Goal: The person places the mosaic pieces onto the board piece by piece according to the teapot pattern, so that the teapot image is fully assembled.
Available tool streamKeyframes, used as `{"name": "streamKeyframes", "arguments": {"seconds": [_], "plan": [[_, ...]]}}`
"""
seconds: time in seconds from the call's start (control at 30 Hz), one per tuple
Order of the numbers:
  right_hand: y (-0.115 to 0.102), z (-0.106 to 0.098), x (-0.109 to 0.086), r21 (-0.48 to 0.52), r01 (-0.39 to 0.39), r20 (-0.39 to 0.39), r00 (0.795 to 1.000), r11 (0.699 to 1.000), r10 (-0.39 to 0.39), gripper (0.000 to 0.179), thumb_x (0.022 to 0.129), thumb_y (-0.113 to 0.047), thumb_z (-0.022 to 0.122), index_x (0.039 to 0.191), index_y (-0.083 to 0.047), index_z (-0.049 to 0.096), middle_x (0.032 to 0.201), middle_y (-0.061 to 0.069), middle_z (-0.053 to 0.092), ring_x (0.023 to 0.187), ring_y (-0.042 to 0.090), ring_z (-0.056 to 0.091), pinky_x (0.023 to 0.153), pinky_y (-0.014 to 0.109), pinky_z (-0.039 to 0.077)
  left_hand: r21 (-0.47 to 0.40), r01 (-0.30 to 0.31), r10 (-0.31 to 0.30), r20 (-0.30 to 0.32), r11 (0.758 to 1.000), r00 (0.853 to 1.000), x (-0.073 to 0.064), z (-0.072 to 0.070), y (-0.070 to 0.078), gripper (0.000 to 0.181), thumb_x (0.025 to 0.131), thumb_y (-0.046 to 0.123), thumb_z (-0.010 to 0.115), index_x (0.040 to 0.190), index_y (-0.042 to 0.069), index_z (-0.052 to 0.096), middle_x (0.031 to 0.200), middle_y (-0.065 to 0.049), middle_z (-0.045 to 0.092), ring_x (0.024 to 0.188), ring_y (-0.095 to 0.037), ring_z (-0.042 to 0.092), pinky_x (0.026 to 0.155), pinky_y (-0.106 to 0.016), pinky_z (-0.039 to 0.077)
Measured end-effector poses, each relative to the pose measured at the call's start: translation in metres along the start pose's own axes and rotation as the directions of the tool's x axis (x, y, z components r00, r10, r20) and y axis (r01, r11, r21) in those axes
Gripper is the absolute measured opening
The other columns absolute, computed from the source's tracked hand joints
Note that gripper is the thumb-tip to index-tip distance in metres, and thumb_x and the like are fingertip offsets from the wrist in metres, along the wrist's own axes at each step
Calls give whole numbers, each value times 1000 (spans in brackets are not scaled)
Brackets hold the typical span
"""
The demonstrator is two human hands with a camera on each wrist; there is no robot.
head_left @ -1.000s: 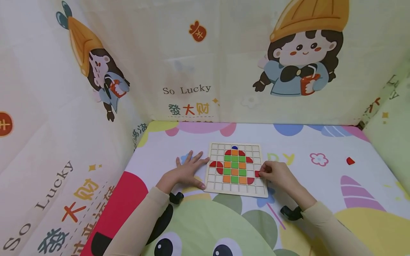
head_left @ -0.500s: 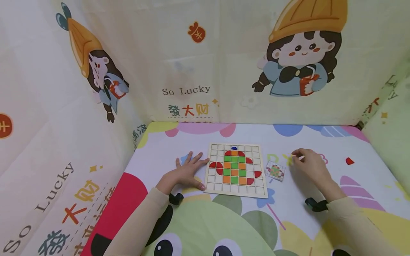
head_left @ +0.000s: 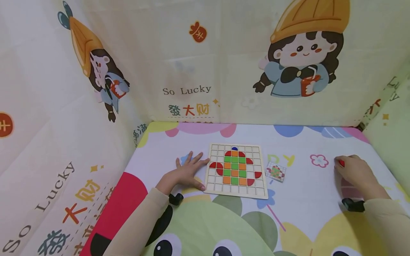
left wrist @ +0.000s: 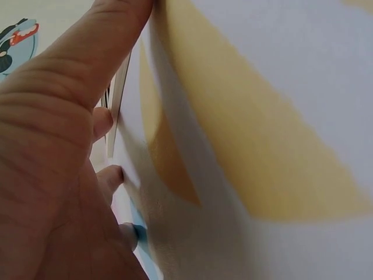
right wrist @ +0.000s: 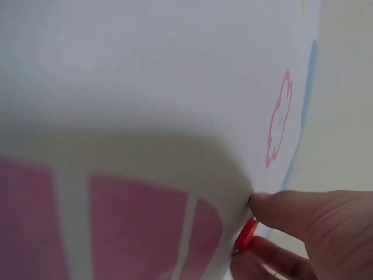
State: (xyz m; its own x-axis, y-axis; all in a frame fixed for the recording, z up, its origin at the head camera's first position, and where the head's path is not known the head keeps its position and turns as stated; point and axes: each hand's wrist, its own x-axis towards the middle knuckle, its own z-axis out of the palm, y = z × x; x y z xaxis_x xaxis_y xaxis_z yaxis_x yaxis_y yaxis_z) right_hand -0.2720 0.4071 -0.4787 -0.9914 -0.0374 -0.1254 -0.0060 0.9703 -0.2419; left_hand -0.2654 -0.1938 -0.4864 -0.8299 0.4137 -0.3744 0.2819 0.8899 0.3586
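Observation:
On the far right of the table, my right hand [head_left: 360, 175] pinches a small red puzzle piece [right wrist: 245, 234] between thumb and fingers, close over the cloth. My left hand [head_left: 185, 173] lies spread flat, with thumb and fingertips at the left edge of a pale wooden grid board [head_left: 217, 187]. Green and orange square tiles fill the board's middle, with red rounded pieces [head_left: 258, 174] around them. At the top of the pattern is a blue half-round piece [head_left: 235, 148]. In the left wrist view the thumb [left wrist: 64, 76] hides most of the board.
Just right of the board lies a small picture card [head_left: 275, 172] showing a similar coloured pattern. A printed cloth [head_left: 307, 188] covers the table. Cartoon-printed curtains [head_left: 237, 81] stand along the back and both sides.
My right hand has left the red piece at the board's right side and moved right, past the now uncovered card, to the loose red piece, which it now pinches. The left hand stays put.

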Motion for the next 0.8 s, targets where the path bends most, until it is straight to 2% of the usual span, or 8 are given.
{"name": "streamKeyframes", "arguments": {"seconds": [0.07, 0.2, 0.3, 0.4, 0.6, 0.8], "plan": [[-3, -1, 1, 49, 15, -17, 1000, 999, -14, 36, 91, -5, 67, 119, 16, 58, 104, 42, 57, 93, 55, 53, 85, 70, 47, 1, -3, 3, -1, 1000, 1000, 0, 0, 0, 116, 72, 68, 84, 165, 42, 19, 176, 5, -4, 159, -37, -17, 111, -83, -9], [-13, -2, 2, 170, 20, 10, 1000, 985, -22, 31, 91, -5, 71, 115, 11, 60, 102, 36, 65, 89, 46, 59, 74, 53, 53, -1, -9, 9, -3, 1000, 1000, -1, 0, 0, 116, 73, 68, 83, 165, 42, 18, 176, 5, -5, 159, -37, -17, 110, -83, -10], [-28, -2, 2, 244, 18, 45, 999, 969, -30, 32, 92, -12, 74, 114, 8, 63, 101, 29, 69, 90, 40, 60, 71, 38, 50, 0, -14, 14, -4, 1000, 1000, -1, -1, 0, 115, 73, 68, 83, 165, 41, 20, 176, 4, -3, 159, -39, -17, 110, -84, -9], [-49, -2, 3, 316, 27, 85, 995, 949, -56, 32, 95, -20, 74, 115, 5, 66, 102, 21, 71, 89, 29, 61, 69, 29, 49, 4, -16, 16, -8, 1000, 1000, -2, -2, 1, 114, 73, 68, 83, 165, 40, 20, 176, 3, -2, 159, -39, -16, 110, -84, -9], [-97, 1, 4, 501, 39, 173, 974, 864, -145, 40, 99, -29, 72, 121, 3, 66, 110, 15, 73, 91, 15, 62, 73, 25, 57, 3, -16, 16, -11, 1000, 1000, -3, -3, 3, 114, 73, 67, 83, 165, 40, 21, 176, 3, -2, 159, -40, -15, 110, -84, -8], [-135, 8, 7, 640, 47, 201, 953, 767, -226, 45, 100, -26, 70, 134, 3, 61, 114, 16, 68, 95, 17, 65, 80, 24, 59, -13, -16, 15, -4, 1000, 1000, -3, -3, 2, 114, 74, 66, 84, 165, 39, 21, 176, 3, -2, 159, -39, -16, 110, -84, -9]]}}
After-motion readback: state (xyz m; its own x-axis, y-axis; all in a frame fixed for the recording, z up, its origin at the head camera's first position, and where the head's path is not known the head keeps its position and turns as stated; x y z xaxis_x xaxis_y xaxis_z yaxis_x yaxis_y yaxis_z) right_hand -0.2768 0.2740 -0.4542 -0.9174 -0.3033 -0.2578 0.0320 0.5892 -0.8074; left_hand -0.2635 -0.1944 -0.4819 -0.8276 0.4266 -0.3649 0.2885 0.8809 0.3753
